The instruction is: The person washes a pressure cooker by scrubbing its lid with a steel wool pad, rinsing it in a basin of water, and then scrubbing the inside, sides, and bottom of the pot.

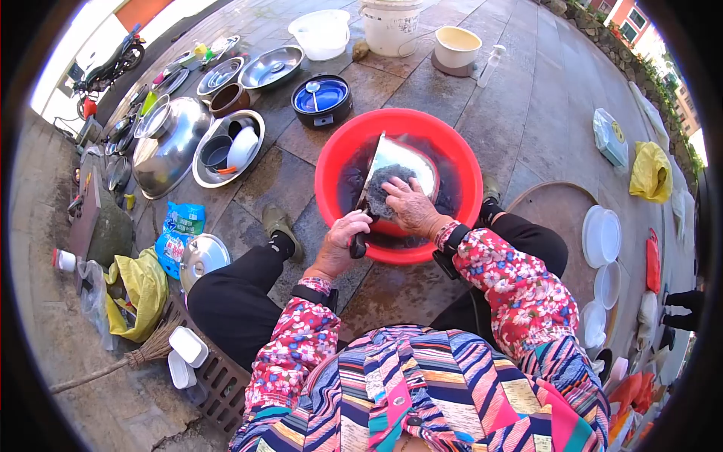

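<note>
Work appears midway, its remainder unclear: a shiny, rounded metal utensil [410,163] sits tilted in a round red plastic basin [462,169], left hand [340,242] closed round its black handle [358,245], right hand [413,208] spread over a grey scouring pad [385,200] against it.

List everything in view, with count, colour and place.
Basin: one, red, centre
Black-handled utensil: one, silver, over basin
Scrubber: one, grey, under right grip
Pot: one, black and blue, beyond basin
Bucket: one, white, top centre
Washbowl: one, white, left of bucket
Tub: one, cream, right of bucket
Metal bowls: several, silver, upper left
Bags: two, yellow, lower left and far right
Broom: one, tan, lower left
Round board: one, brown, right
Motorcycle: one, dark, upper left
Smaller items: many, mixed, edges; uncountable
Left grip: one, flowered sleeve, on utensil's handle
Right grip: one, flowered sleeve, on scrubber
</note>
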Demonstrator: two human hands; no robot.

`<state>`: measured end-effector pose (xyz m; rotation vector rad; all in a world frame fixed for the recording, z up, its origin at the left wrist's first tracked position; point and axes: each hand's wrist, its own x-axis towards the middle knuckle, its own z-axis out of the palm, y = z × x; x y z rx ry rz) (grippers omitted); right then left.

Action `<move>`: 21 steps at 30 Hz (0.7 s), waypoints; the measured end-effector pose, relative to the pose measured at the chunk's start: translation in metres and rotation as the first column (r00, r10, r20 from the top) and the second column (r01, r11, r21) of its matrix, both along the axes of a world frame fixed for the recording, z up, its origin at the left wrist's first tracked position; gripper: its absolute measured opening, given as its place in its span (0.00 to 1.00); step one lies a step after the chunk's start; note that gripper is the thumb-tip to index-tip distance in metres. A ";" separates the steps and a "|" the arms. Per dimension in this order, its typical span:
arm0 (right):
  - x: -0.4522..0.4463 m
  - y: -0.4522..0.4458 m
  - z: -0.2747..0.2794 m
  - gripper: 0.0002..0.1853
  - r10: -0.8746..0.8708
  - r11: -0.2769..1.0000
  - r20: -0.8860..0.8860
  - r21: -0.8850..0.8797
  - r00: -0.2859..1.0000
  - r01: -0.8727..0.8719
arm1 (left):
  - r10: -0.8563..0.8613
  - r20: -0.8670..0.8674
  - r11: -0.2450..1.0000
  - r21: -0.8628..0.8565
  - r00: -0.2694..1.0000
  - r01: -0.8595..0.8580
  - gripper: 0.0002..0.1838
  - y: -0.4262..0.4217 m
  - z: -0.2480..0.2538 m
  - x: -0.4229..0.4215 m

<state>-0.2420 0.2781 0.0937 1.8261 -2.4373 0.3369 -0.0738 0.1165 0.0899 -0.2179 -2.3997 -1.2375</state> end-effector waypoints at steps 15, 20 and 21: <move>0.022 -0.014 -0.032 0.33 -0.012 0.924 0.194 -0.373 0.981 0.085 | 0.484 0.637 0.805 -0.594 0.600 -0.018 0.14 0.007 0.048 -0.017; 0.027 -0.026 -0.040 0.27 -0.233 0.915 0.105 -0.312 0.967 0.254 | 0.509 0.643 0.788 -0.615 0.572 -0.010 0.13 0.004 0.025 -0.033; 0.027 -0.031 -0.034 0.23 -0.284 0.899 0.092 -0.321 0.954 0.299 | 0.513 0.651 0.789 -0.614 0.560 -0.009 0.13 0.002 0.022 -0.028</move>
